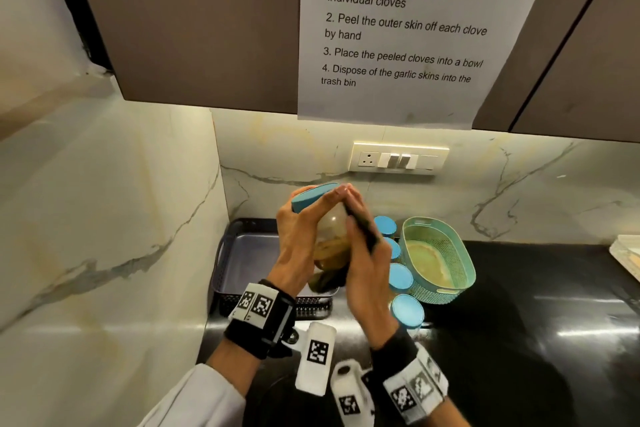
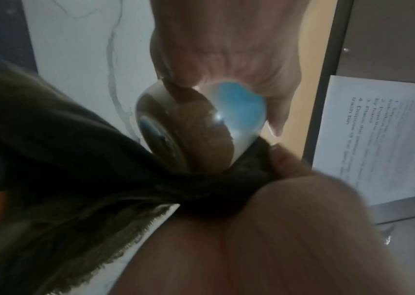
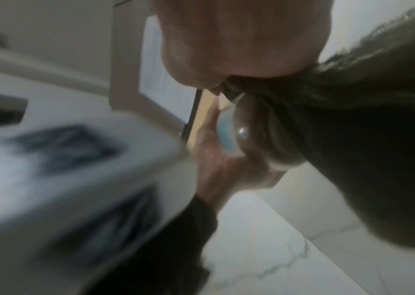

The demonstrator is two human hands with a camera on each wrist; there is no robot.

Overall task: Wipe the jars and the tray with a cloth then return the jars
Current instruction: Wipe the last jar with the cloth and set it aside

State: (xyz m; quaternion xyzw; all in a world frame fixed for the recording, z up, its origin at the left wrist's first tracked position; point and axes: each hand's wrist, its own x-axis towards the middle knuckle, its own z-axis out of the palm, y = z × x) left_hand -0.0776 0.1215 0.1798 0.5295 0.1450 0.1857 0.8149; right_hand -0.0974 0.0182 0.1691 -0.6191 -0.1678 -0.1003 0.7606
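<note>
My left hand (image 1: 304, 218) grips a clear jar (image 1: 332, 236) with a blue lid (image 1: 311, 198), tilted in the air above the dark tray (image 1: 249, 246). My right hand (image 1: 363, 253) holds a dark green cloth (image 1: 363, 230) against the jar's right side, and a cloth end (image 1: 323, 282) hangs below. The left wrist view shows the jar (image 2: 201, 123) from its base, with the cloth (image 2: 50, 149) bunched into my right hand (image 2: 290, 229). In the blurred right wrist view the cloth (image 3: 365, 139) covers much of the jar (image 3: 252, 135).
Several blue-lidded jars (image 1: 400, 276) stand in a row on the black counter (image 1: 519, 305), between the tray and a teal basket (image 1: 436, 260). The marble wall (image 1: 121, 218) closes off the left and back. A cabinet with a taped sheet (image 1: 398, 28) hangs overhead.
</note>
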